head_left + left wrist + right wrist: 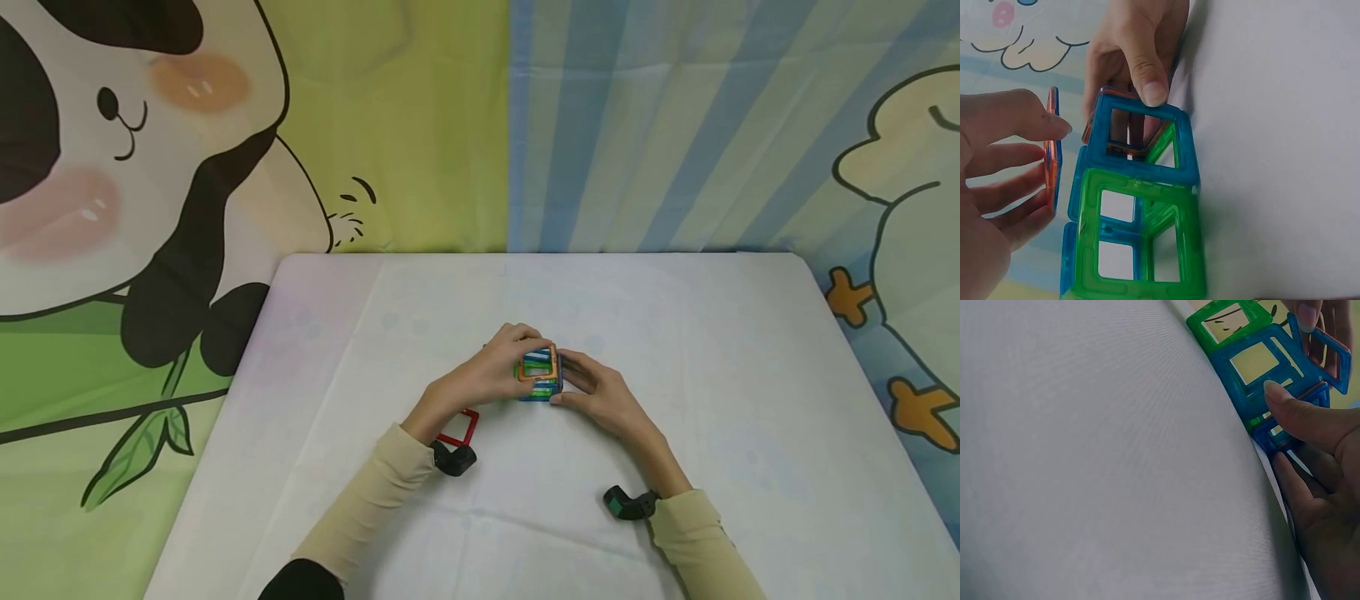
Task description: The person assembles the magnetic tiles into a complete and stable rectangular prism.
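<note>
A box-like structure of green and blue magnetic tiles (1088,234) stands on the table. My left hand (501,367) pinches a square orange magnetic tile (1054,150) between thumb and fingers. Blue also shows along this tile's edge, and it is held tilted over the structure's upper side. On the structure's right end, my right hand (606,396) grips with its thumb on a blue tile (1241,381) and its fingers around the end tiles. Part of that end is hidden behind the fingers.
A red square magnetic tile (471,427) lies flat on the white table (540,517), beside the left wrist and partly hidden by it. Behind the table hangs a cartoon-printed cloth (420,125). Both wrists wear black cameras.
</note>
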Demonstrator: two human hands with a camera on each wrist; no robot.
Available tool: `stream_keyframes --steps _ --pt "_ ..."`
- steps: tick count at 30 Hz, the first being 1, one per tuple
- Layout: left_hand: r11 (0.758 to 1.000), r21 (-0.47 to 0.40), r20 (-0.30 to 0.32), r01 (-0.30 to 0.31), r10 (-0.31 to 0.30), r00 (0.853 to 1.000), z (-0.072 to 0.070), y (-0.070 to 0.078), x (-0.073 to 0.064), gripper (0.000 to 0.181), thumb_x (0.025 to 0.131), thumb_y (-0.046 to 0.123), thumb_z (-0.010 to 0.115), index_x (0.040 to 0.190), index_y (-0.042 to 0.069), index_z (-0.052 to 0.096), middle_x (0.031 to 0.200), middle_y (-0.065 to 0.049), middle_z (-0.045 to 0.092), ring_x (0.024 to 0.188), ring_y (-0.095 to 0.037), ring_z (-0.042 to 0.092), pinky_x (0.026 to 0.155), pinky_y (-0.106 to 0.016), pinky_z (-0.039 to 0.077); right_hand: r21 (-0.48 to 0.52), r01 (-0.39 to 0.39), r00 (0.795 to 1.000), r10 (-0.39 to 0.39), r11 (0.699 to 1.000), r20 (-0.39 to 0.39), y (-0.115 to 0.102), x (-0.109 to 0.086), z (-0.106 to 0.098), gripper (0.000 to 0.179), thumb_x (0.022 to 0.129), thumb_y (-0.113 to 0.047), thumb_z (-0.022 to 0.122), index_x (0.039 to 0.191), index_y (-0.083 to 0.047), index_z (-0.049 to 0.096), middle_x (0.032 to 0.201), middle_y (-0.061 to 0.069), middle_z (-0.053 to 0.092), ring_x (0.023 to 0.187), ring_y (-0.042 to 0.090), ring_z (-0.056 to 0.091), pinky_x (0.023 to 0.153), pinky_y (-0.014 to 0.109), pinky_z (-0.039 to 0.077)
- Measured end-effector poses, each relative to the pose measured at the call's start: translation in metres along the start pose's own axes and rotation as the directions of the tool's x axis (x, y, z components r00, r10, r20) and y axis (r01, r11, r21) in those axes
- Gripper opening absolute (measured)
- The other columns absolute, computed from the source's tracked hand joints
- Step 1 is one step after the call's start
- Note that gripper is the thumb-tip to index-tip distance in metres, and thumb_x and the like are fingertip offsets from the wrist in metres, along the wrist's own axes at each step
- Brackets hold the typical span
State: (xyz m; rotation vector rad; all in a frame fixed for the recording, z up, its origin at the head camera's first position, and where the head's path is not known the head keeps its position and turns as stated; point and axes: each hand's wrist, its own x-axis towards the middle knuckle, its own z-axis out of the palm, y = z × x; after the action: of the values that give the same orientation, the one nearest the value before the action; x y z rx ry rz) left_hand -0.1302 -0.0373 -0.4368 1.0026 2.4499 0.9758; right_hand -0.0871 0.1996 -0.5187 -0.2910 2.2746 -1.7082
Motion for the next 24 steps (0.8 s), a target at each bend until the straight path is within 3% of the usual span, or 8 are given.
stream_keyframes --steps 8,24 --pt "1.000 0.014 0.038 -0.001 0.000 0.999 0.0059 0.0015 0.0039 0.053 0.092 0.013 0.076 0.142 0.006 0.059 0.143 -0.011 0.051 0.128 -0.027 0.043 0.099 -0.040 0.048 0.005 0.008 1.000 -0.008 1.000 0.006 -0.0006 -0.0019 -0.0003 0.077 0.088 -0.012 0.082 0.155 -0.015 0.045 0.159 0.014 0.045 0.141 0.031 0.051 0.107 0.033 0.048" --pt "0.999 0.036 0.022 -0.014 0.013 1.000 0.0096 -0.0007 0.0057 0.049 0.092 0.012 0.076 0.138 0.002 0.062 0.139 -0.010 0.056 0.132 -0.027 0.044 0.107 -0.041 0.044 0.003 0.031 0.999 -0.031 1.000 0.005 -0.0023 -0.0024 -0.0004 0.076 0.088 -0.012 0.081 0.155 -0.013 0.044 0.159 0.016 0.045 0.141 0.031 0.052 0.107 0.033 0.048"
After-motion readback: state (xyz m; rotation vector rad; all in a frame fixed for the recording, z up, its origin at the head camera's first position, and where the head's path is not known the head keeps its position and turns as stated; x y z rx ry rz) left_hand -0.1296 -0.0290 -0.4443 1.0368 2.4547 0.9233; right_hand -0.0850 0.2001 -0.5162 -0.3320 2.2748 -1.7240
